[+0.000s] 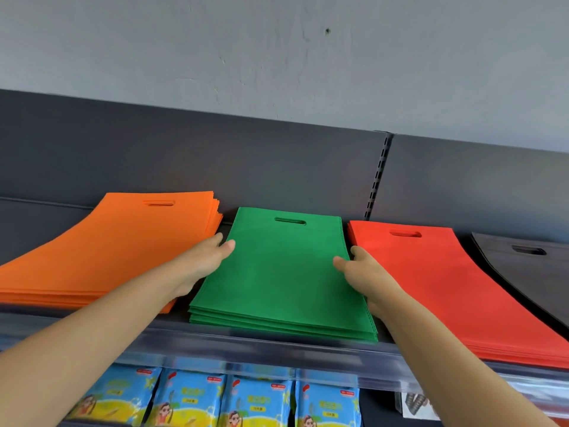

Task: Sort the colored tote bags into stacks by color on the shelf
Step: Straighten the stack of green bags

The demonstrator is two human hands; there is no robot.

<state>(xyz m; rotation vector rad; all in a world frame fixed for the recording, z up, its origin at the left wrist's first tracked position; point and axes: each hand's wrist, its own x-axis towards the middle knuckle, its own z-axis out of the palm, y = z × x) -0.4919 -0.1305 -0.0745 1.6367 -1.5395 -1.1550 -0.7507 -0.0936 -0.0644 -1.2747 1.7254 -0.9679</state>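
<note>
Dark grey shelf (180, 320) is seen from slightly below, backed by a dark grey back panel (215, 155) and a slotted upright (378, 177). A pale grey wall (277, 57) is seen above. A clear price rail (277, 349) runs along the shelf front. Blue snack packets (255, 402) are hung in a row beneath; their print is too blurred to read.

Four flat stacks of die-cut-handle tote bags are laid side by side on the shelf: orange stack (123, 241) far left, green stack (283, 272) in the middle, red stack (431, 282) to its right, dark grey stack (529, 266) at the right edge, partly cut off.

The green stack is flanked by both hands. Left hand (203, 260) is set against its left edge, between green and orange, fingers extended, thumb laid on the top bag. Right hand (360, 272) is set against the right edge, between green and red, fingers extended, thumb on top. Nothing is clenched; the stack is touched at the sides, not lifted. Lower fingers are hidden by the bags.
</note>
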